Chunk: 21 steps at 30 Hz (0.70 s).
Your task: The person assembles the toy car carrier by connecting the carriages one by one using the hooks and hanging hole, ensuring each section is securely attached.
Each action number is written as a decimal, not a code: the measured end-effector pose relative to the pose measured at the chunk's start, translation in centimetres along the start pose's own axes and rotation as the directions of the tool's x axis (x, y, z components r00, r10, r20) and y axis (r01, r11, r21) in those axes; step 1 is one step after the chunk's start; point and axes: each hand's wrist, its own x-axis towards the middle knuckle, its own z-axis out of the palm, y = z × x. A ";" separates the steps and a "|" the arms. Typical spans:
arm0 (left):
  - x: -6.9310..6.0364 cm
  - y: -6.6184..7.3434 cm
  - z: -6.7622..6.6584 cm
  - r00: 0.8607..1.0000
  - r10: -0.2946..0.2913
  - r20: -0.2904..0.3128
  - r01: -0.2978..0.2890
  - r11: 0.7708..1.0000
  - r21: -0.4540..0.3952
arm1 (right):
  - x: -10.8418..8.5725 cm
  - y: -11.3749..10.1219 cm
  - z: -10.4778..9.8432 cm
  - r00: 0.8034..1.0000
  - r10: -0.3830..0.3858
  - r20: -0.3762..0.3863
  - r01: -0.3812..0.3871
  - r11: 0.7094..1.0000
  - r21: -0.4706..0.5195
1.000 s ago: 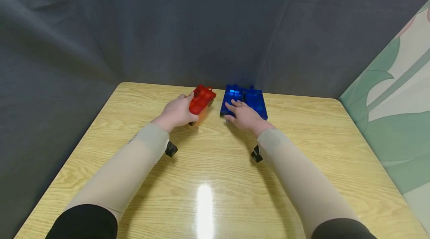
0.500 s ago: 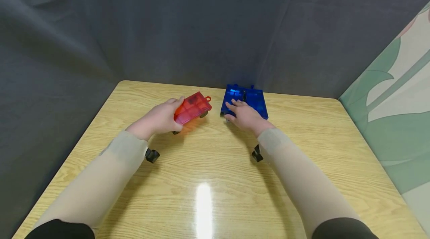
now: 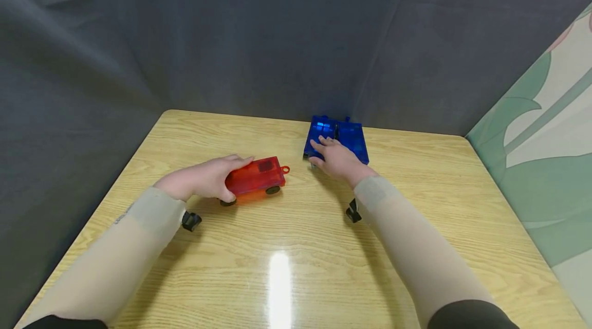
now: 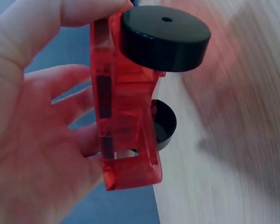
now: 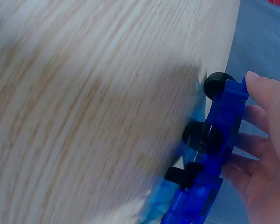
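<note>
Left hand: curled round the red toy car, thumb on its near side, fingers opposite
Red toy car: far half of the tabletop, left of centre, ring toward the right edge; wheel contact cannot be told
Right hand: fingers spread, resting over two blue toy cars
Blue toy cars: side by side, at the far edge

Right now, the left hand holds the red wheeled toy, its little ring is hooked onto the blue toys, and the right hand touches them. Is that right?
Almost: the little ring is free; the head view shows bare tabletop between it and the blue toys. The rest of what you say holds.
</note>
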 end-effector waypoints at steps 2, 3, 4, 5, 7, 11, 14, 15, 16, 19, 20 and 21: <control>-0.4 -0.3 0.0 1.000 -0.009 0.020 0.009 1.000 -0.020 | 0.0 0.0 0.0 1.000 -0.003 -0.001 0.003 1.000 0.000; -0.6 -0.4 0.0 0.999 -0.010 0.031 0.011 0.999 -0.035 | 0.0 0.0 0.0 1.000 -0.003 -0.003 0.003 1.000 0.000; -0.7 -0.5 0.1 0.999 -0.014 0.046 0.016 0.999 -0.047 | 0.0 0.0 0.0 1.000 -0.002 -0.006 0.002 1.000 0.001; -0.9 -0.6 0.1 0.998 -0.013 0.060 0.016 0.998 -0.062 | 0.0 0.0 0.0 1.000 -0.004 -0.007 0.004 1.000 0.001; -1.1 -0.7 0.1 0.996 0.004 0.085 0.002 0.997 -0.076 | 0.0 -0.1 -0.1 1.000 -0.001 -0.012 0.001 1.000 0.005; -1.3 -0.9 0.0 0.993 0.032 0.113 -0.024 0.997 -0.074 | 0.1 0.0 -0.1 1.000 0.000 -0.012 0.000 1.000 0.003; -1.4 -1.1 0.0 0.991 0.024 0.130 -0.015 0.998 -0.069 | 0.2 0.0 0.0 1.000 0.001 -0.007 -0.001 1.000 0.001; -1.4 -1.1 -0.1 0.990 0.022 0.138 -0.013 0.998 -0.067 | 0.2 -0.1 0.0 1.000 0.001 -0.005 -0.001 1.000 0.002; -1.5 -1.2 -0.1 0.989 0.013 0.146 -0.004 0.998 -0.065 | 0.2 -0.1 0.0 1.000 0.001 -0.002 -0.001 1.000 0.003; -1.4 -1.2 -0.1 0.986 -0.001 0.166 0.011 0.998 -0.054 | 0.2 -0.1 -0.2 1.000 0.003 0.006 -0.003 1.000 0.002; -1.4 -1.3 -0.1 0.985 -0.005 0.172 0.014 0.998 -0.053 | 0.2 -0.1 -0.2 1.000 0.003 0.007 -0.003 1.000 0.001; -1.4 -1.3 -0.1 0.984 -0.006 0.177 0.016 0.999 -0.052 | 0.1 -0.1 -0.2 1.000 0.002 0.009 -0.002 1.000 0.001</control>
